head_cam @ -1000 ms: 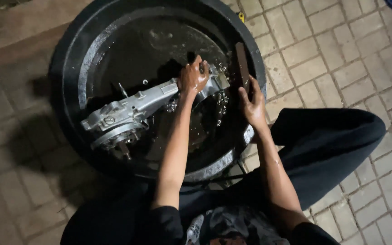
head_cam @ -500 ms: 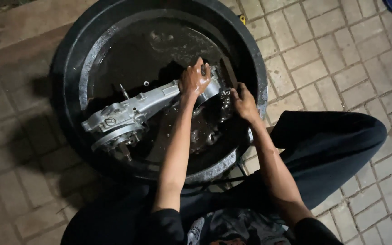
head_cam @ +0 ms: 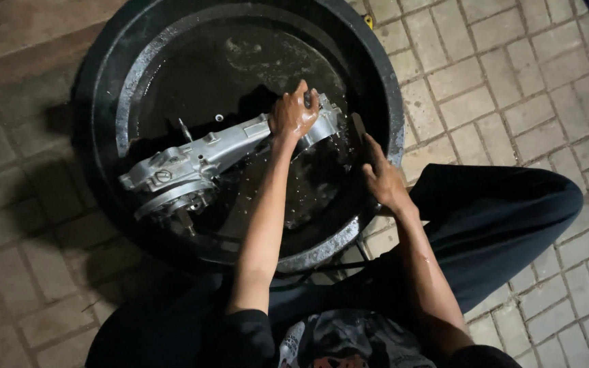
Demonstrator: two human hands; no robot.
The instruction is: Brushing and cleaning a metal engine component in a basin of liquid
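A long silver engine casing (head_cam: 206, 160) lies in a round black tub (head_cam: 103, 82) of dark water, its long axis running from lower left up to the right. The left hand (head_cam: 293, 114) grips its upper-right end. The right hand (head_cam: 382, 178) is closed around a dark brush (head_cam: 358, 128) just beside it. The tub stands on grey paving bricks (head_cam: 512, 88).

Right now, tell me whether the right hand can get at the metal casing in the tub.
Probably yes. The right hand hovers inside the black tub, beside the metal casing; nothing lies between them. The left hand grips its near end.
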